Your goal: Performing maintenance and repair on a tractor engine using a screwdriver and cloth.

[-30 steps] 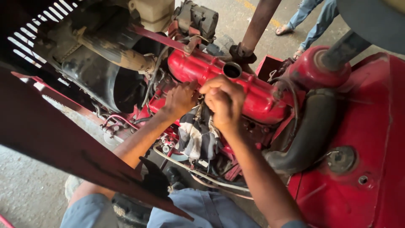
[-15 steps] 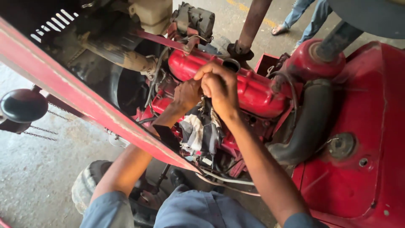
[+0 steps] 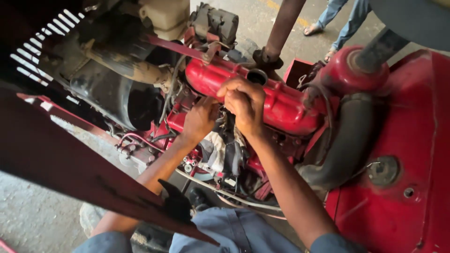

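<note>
Since half a second ago the red hood panel (image 3: pixel 70 164) has dropped toward the lower left of the view, uncovering the left forearm, and both hands have stayed pressed together at the engine's side.

Left to right: the black fan shroud (image 3: pixel 117 98) sits at the engine's left end. The left hand (image 3: pixel 200 119) is curled shut, fingers tucked in against the parts below the cover; what it grips is hidden. Just beneath the hands hangs a dirty white rag (image 3: pixel 218 152) among hoses. The right hand (image 3: pixel 243 104) is fisted, touching the left, knuckles up, its contents also hidden. Directly behind both hands runs the glossy red valve cover (image 3: pixel 286 100), long and rounded, with an open filler hole (image 3: pixel 257 76) just above the right hand. A thick black hose (image 3: pixel 347 140) curves down at the right end.
</note>
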